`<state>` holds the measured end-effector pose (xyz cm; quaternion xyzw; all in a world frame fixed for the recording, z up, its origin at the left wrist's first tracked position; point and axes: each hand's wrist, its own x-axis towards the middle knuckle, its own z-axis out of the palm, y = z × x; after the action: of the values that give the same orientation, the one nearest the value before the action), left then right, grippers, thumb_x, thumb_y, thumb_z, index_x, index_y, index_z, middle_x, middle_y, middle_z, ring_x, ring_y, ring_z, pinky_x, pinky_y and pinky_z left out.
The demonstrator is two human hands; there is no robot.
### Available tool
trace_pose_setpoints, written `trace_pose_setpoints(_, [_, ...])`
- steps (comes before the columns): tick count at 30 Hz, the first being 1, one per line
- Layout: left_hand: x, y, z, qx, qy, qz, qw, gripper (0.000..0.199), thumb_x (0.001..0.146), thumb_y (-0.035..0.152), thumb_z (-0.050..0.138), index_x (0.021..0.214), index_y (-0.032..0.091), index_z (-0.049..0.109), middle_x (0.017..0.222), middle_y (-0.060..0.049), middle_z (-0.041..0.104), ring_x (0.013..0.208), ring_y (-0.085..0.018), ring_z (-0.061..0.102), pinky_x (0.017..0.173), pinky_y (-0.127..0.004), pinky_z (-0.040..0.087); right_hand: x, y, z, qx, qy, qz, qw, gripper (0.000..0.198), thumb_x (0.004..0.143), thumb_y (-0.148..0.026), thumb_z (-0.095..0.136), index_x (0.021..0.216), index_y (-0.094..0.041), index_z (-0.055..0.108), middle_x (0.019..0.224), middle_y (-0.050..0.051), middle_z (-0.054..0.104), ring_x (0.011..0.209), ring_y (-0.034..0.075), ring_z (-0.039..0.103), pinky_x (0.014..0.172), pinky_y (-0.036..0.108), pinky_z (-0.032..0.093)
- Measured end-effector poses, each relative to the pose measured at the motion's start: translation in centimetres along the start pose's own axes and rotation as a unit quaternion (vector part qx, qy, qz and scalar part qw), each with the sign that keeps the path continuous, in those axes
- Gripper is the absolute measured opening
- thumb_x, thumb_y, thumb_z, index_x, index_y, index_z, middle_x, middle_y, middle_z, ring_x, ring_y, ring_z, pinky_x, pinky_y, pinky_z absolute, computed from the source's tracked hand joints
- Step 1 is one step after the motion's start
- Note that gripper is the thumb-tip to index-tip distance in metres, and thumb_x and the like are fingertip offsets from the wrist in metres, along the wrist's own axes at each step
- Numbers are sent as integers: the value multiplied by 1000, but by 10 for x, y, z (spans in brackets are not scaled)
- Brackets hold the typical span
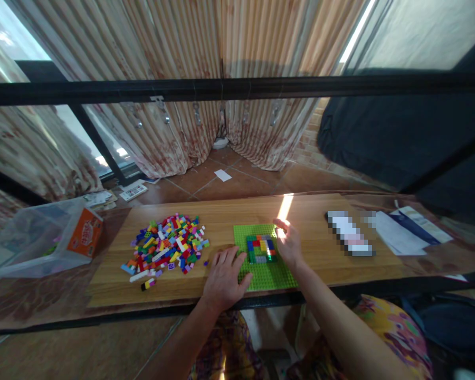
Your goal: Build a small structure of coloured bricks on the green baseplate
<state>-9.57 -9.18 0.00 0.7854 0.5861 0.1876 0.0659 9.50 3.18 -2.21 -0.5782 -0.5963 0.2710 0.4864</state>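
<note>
A green studded baseplate (257,279) lies on the wooden table top. On it sits a low, roughly square build of coloured bricks (261,249), with red, blue, yellow, orange and grey parts. My left hand (224,277) rests palm down along the plate's left edge, fingers spread and thumb over the plate. My right hand (288,243) is at the plate's upper right edge, its fingers curled together in a strip of sunlight. Whether a small piece is between those fingertips is hidden by glare. To the left of my left hand spreads a pile of loose bricks (170,243).
At the far left stands a clear plastic box (43,248) with an orange label. A blurred phone-like object (350,235) lies right of my right hand, with papers (404,232) beyond. A black metal bar (237,88) crosses beyond the table, before curtains (174,47).
</note>
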Motion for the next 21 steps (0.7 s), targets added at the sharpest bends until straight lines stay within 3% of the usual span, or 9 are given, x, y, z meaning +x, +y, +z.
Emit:
trace_pose_setpoints(7, [1, 1, 1, -2, 5, -2, 1000, 43, 88, 43, 51, 126, 23, 53, 135, -10, 49, 119, -29, 45, 102, -48, 34, -31, 7, -10, -103, -42, -74, 991, 40, 73, -21, 49, 109, -16, 65, 112, 12, 63, 104, 25, 57, 91, 43, 47])
trace_pose_setpoints(12, [1, 1, 2, -5, -3, -13, 1000, 43, 88, 43, 51, 126, 23, 53, 134, -10, 50, 120, -29, 45, 103, -48, 33, -27, 3, -9, -112, -64, -67, 989, 38, 75, -21, 47, 108, -16, 65, 106, 12, 64, 93, 23, 58, 79, 38, 50])
trace_pose_setpoints(21, [1, 3, 1, -9, -1, -15, 1000, 44, 87, 44, 52, 126, 23, 53, 134, -10, 49, 122, -28, 44, 104, -47, 32, -25, -5, -8, -84, -76, -32, 993, 43, 71, -16, 46, 110, -15, 64, 105, 11, 65, 88, 21, 63, 76, 36, 52])
